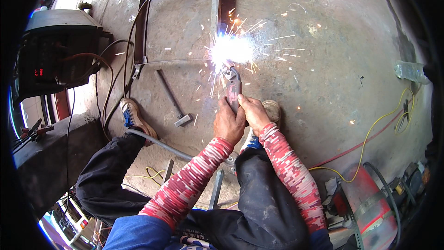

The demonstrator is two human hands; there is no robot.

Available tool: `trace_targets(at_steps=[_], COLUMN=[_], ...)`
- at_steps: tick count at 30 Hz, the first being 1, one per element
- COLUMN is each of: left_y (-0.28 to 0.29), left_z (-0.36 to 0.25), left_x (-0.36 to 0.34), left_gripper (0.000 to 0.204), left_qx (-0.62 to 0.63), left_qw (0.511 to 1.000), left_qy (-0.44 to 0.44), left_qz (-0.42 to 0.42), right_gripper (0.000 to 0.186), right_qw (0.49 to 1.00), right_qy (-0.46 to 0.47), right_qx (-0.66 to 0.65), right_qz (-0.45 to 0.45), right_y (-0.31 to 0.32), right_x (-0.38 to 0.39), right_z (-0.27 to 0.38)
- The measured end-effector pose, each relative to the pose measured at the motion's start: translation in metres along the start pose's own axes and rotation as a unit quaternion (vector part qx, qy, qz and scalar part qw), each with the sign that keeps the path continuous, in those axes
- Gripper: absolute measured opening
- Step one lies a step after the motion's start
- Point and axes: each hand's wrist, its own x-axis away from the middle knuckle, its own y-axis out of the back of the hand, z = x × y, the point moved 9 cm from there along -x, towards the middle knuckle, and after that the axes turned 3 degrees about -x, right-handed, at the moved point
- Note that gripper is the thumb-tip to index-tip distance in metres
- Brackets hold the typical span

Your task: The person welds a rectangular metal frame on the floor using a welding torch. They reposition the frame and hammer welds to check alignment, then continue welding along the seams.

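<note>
Both my hands are closed together around a welding electrode holder (pixel 233 90) with a reddish, worn handle. My left hand (pixel 230 121) wraps it from the left. My right hand (pixel 254 112) grips it from the right, its thumb along the handle. Beyond the holder's jaws a bright white arc glares and sparks fly outward, hiding the electrode's tip and the metal there. The arc burns at the near right corner of a rectangular steel frame (pixel 216 7) lying on the floor. To the left of my hands a hammer (pixel 182 119) lies on the concrete, its head toward me.
A welding machine (pixel 60 55) with a red display stands at the left, cables trailing from it. A thick grey cable (pixel 162 144) passes by my left shoe (pixel 137 118). On the right are a plastic bottle (pixel 410 71), a yellow cord (pixel 370 134) and a red tank (pixel 372 213).
</note>
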Motion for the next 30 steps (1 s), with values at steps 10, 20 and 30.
trace_targets(at_steps=[10, 20, 30], left_y=[-0.0058, -0.0047, -0.0104], left_z=[0.0054, 0.0047, 0.0094], left_x=[0.0014, 0.0029, 0.0084], left_gripper=[0.055, 0.063, 0.07], left_qx=[0.024, 0.049, 0.072], left_qw=[0.999, 0.996, 0.987], left_qy=[0.035, 0.065, 0.097], left_qz=[0.021, 0.042, 0.103], right_gripper=[0.035, 0.04, 0.034], right_qw=[1.0, 0.999, 0.999], right_qy=[-0.005, -0.035, -0.017], right_qx=[-0.014, 0.019, -0.017], right_qz=[0.006, 0.024, -0.021], right_y=[-0.0007, 0.0006, 0.0023], right_x=[-0.0007, 0.0003, 0.009], right_z=[-0.0028, -0.0049, -0.003])
